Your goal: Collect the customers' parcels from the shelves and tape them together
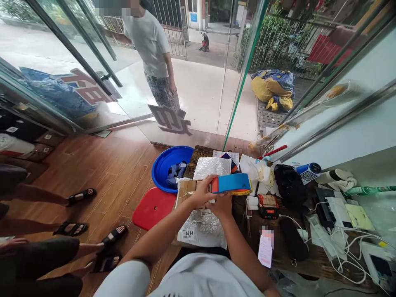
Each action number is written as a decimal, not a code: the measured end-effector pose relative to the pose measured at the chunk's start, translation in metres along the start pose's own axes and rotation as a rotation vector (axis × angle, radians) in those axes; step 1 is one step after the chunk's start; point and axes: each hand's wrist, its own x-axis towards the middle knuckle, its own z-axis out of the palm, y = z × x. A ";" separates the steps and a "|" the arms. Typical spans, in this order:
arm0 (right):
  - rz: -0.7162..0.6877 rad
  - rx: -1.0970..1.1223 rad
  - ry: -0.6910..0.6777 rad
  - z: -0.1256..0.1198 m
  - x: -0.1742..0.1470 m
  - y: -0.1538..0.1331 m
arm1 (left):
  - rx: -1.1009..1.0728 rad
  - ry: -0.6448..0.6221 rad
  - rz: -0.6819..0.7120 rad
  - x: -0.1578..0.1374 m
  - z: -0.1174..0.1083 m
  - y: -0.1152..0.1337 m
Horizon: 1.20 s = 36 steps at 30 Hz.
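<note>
A blue and orange tape dispenser (233,182), with yellow showing along its lower edge, is held above the packages in front of me. My left hand (202,193) closes its fingers at the orange end. From below, my right hand (221,205) grips the dispenser, its fingers partly hidden behind it. Under my hands lies a plastic-wrapped white package (202,231) with a label reading 1014. A brown cardboard box (186,189) sits beside my left hand, and a silvery bubble mailer (213,166) lies just beyond.
A blue basin (159,167) with scraps and a red stool (148,210) stand left of the table. On the right are a phone (265,248), a black and red device (268,206), a black bag (289,185) and cables. A person (153,45) stands outside the glass door; other people's legs are at left.
</note>
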 end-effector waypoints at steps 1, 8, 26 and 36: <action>-0.020 0.033 -0.011 0.000 0.003 0.001 | -0.028 0.014 0.003 -0.001 0.000 -0.002; -0.133 0.427 0.003 0.007 -0.005 0.001 | 0.038 -0.008 0.033 0.001 -0.011 -0.003; -0.461 0.167 -0.194 -0.068 0.020 0.077 | 0.202 -0.324 0.171 -0.006 -0.031 -0.032; -0.575 0.256 -0.084 -0.073 0.013 0.090 | 0.297 -0.336 0.202 -0.004 -0.028 -0.042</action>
